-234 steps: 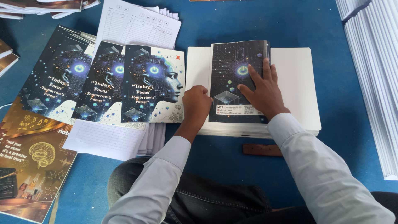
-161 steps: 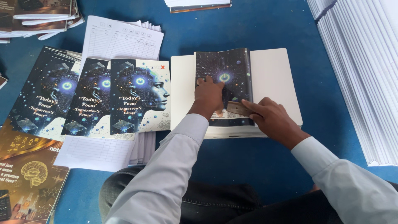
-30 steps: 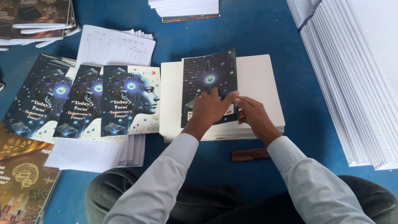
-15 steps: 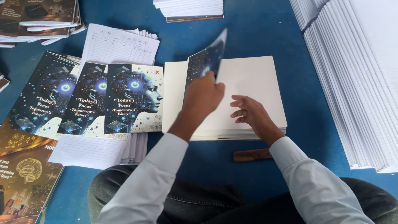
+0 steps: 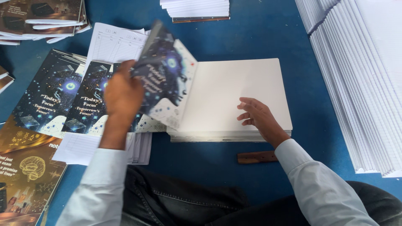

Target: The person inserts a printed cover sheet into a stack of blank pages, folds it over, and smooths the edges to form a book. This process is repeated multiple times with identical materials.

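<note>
A dark printed cover sheet (image 5: pixel 167 79) hangs tilted above the left edge of the white paper stack (image 5: pixel 234 94), pinched by the left hand (image 5: pixel 123 94), while the right hand (image 5: pixel 255 117) rests loosely spread-fingered on the stack beside overlapping covers (image 5: pixel 63 100).

Printed covers spread over a blue surface

A dark cover (image 5: pixel 167 79) with a blue-white face and glowing dot is lifted, tilted, in the left hand (image 5: pixel 123 94), over the left edge of a white sheet stack (image 5: pixel 238 90). Two matching dark covers (image 5: pixel 69 98) lie flat, overlapping, left of it. A gold-brown cover with a brain drawing (image 5: pixel 25 167) lies at the lower left. More dark brown covers (image 5: pixel 46 14) are piled top left
</note>
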